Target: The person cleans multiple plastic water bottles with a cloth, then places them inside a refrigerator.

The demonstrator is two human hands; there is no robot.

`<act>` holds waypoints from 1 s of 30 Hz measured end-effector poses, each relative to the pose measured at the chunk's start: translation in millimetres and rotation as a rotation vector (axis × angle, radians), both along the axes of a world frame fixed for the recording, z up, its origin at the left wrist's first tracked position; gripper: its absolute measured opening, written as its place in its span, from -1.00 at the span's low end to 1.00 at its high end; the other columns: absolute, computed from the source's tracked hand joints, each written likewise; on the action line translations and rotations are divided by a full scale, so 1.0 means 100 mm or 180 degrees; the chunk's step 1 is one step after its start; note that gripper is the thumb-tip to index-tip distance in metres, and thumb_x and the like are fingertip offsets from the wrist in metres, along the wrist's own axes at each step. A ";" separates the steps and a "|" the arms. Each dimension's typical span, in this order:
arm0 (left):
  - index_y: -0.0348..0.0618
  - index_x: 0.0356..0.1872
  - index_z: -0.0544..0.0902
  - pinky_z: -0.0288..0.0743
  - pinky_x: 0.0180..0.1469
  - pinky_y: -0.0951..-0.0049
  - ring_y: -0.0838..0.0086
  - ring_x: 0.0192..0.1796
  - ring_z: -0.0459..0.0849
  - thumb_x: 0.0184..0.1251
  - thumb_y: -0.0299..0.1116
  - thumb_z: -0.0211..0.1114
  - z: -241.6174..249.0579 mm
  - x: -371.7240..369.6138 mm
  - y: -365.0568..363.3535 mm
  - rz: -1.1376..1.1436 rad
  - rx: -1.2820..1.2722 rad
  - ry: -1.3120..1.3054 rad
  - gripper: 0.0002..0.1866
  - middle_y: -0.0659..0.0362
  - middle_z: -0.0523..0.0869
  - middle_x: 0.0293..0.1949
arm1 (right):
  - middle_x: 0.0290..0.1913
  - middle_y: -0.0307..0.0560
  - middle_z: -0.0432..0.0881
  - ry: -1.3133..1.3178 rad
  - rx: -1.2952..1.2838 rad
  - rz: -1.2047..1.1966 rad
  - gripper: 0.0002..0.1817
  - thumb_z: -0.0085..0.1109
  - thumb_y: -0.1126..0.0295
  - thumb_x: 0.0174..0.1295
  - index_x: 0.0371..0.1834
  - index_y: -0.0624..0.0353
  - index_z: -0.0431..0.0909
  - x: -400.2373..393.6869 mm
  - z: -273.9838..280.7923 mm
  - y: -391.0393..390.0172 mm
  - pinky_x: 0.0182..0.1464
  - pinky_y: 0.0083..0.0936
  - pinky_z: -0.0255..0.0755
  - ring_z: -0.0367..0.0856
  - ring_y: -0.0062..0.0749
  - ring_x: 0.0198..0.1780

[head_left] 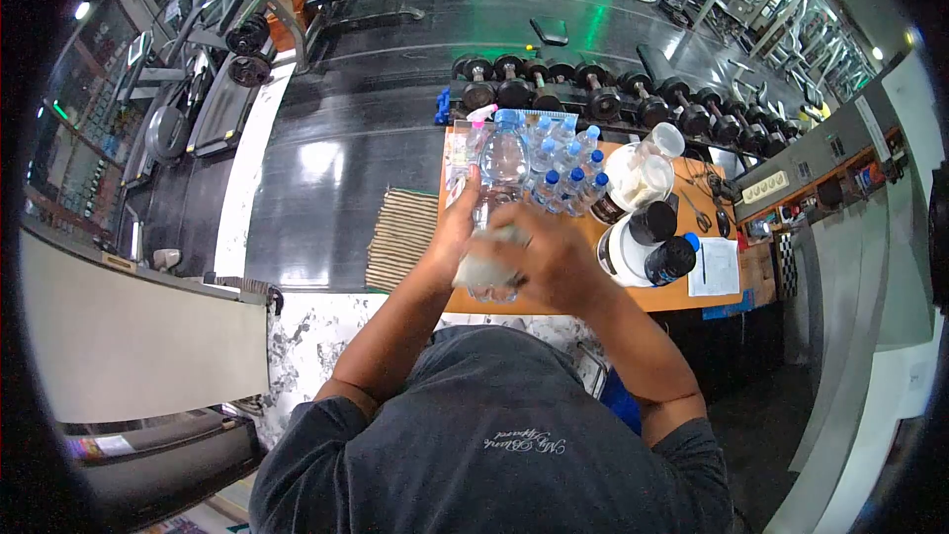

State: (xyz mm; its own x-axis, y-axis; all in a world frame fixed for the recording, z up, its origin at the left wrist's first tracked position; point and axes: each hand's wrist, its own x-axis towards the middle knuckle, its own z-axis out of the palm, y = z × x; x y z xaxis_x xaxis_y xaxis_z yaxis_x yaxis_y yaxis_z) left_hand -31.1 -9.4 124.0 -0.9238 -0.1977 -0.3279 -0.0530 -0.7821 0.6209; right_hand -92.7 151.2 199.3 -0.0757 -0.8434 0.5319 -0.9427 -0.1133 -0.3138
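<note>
A large clear plastic bottle (505, 156) with a blue cap stands out in front of my chest, over the near side of the wooden table (583, 233). My left hand (457, 224) grips it from the left, thumb lying up along its side. My right hand (546, 249), somewhat blurred, is closed on a pale grey cloth (486, 262) and presses it against the lower part of the bottle. Cloth and fingers hide much of that lower part; the bottle's base shows beneath them. Just beyond, several small water bottles (570, 178) with blue caps stand grouped.
White tubs (615, 255), a black shaker bottle (670, 260), scissors (697, 212) and paper with a pen (714, 269) occupy the table's right side. A spray bottle (481, 117) stands at the back left. Behind the table runs a dumbbell rack (603, 99); a striped mat (400, 237) lies left.
</note>
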 end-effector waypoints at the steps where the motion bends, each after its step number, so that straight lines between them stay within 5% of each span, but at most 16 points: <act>1: -0.20 0.24 0.61 0.73 0.13 0.14 0.21 0.06 0.80 0.61 0.39 -0.06 0.02 0.00 0.04 0.0058 0.0124 0.0072 -0.22 -0.02 0.77 0.00 | 0.00 -0.20 0.60 -0.0156 -0.0060 -0.0191 -0.51 0.57 0.31 0.03 0.11 -0.19 0.75 -0.07 0.08 0.00 -0.12 -0.27 0.69 0.76 -0.29 -0.08; 3: -0.20 0.24 0.61 0.74 0.09 0.17 0.20 0.00 0.81 0.61 0.40 -0.06 0.05 -0.03 0.09 0.0165 0.0365 0.0233 -0.22 -0.02 0.78 -0.04 | 0.00 -0.21 0.59 -0.0359 -0.0107 -0.0388 -0.52 0.53 0.32 0.07 0.13 -0.23 0.75 -0.12 0.12 0.02 -0.13 -0.28 0.69 0.76 -0.29 -0.07; 6: -0.19 0.24 0.61 0.74 0.05 0.18 0.20 -0.07 0.82 0.60 0.42 -0.08 -0.17 -0.07 -0.05 0.0113 -0.0364 0.0368 -0.20 0.00 0.79 -0.10 | 0.06 -0.22 0.60 0.0244 0.0163 0.0083 -0.60 0.50 0.18 0.19 0.10 -0.16 0.71 0.15 0.03 0.08 -0.09 -0.28 0.71 0.77 -0.24 -0.04; 10: -0.18 0.25 0.61 0.75 0.01 0.19 0.23 -0.12 0.82 0.60 0.43 -0.11 0.03 0.02 -0.06 -0.0070 -0.0129 0.0264 -0.19 0.01 0.79 -0.10 | 0.02 -0.17 0.60 -0.0081 0.0215 0.0322 -0.67 0.42 0.26 0.27 0.11 -0.21 0.72 0.27 -0.09 0.14 -0.16 -0.26 0.73 0.77 -0.16 -0.07; 14: -0.20 0.23 0.62 0.75 -0.07 0.20 0.24 -0.16 0.81 0.57 0.47 -0.11 0.04 -0.04 -0.01 0.0106 0.0238 0.0281 -0.15 0.02 0.78 -0.09 | 0.05 -0.17 0.58 -0.0128 -0.0144 -0.0509 -0.61 0.42 0.32 0.20 0.13 -0.20 0.71 0.03 0.01 0.16 -0.08 -0.29 0.72 0.73 -0.19 0.03; 19: -0.16 0.28 0.56 0.76 -0.12 0.09 0.12 -0.17 0.81 0.59 0.45 -0.13 -0.14 -0.03 -0.15 -0.0305 0.0345 0.0544 -0.19 -0.09 0.76 0.00 | 0.12 -0.13 0.55 0.0183 0.0215 0.0473 -0.46 0.58 0.25 0.02 0.15 -0.18 0.69 0.41 -0.30 0.26 -0.06 -0.21 0.71 0.71 -0.16 0.06; 22: -0.17 0.25 0.59 0.73 -0.16 0.12 0.13 -0.19 0.79 0.52 0.51 -0.11 -0.04 0.00 -0.14 -0.0168 0.0366 0.0453 -0.13 -0.05 0.76 -0.04 | 0.14 -0.10 0.54 -0.0333 0.0424 0.0323 -0.48 0.57 0.24 0.04 0.14 -0.16 0.68 0.42 -0.35 0.38 -0.05 -0.21 0.72 0.72 -0.16 0.06; 26: -0.20 0.22 0.63 0.69 -0.18 0.16 0.14 -0.21 0.76 0.46 0.55 -0.04 0.08 0.04 -0.13 -0.0010 0.0555 0.0478 -0.09 -0.01 0.75 -0.09 | 0.02 -0.07 0.51 -0.1258 -0.0654 -0.0512 -0.37 0.78 0.16 -0.11 0.07 -0.03 0.67 0.34 -0.56 0.45 -0.03 -0.30 0.60 0.60 -0.21 0.04; 30: -0.22 0.22 0.63 0.69 -0.13 0.13 0.14 -0.19 0.76 0.51 0.48 -0.02 -0.03 0.06 -0.10 -0.0168 0.0580 0.0582 -0.14 -0.03 0.75 -0.08 | 0.04 -0.02 0.47 -0.1087 -0.0903 -0.0899 -0.28 0.82 0.18 -0.16 0.09 0.01 0.60 0.43 -0.74 0.39 0.01 -0.30 0.55 0.56 -0.18 0.04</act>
State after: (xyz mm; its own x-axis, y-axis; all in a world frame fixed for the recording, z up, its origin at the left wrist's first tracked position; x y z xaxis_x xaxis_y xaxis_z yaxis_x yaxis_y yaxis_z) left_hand -25.4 -19.7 121.3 -0.9785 -0.1007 -0.1802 0.0035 -0.8811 0.4730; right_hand -49.8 190.1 125.6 -0.4881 -0.5914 0.6419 -0.7983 0.0052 -0.6023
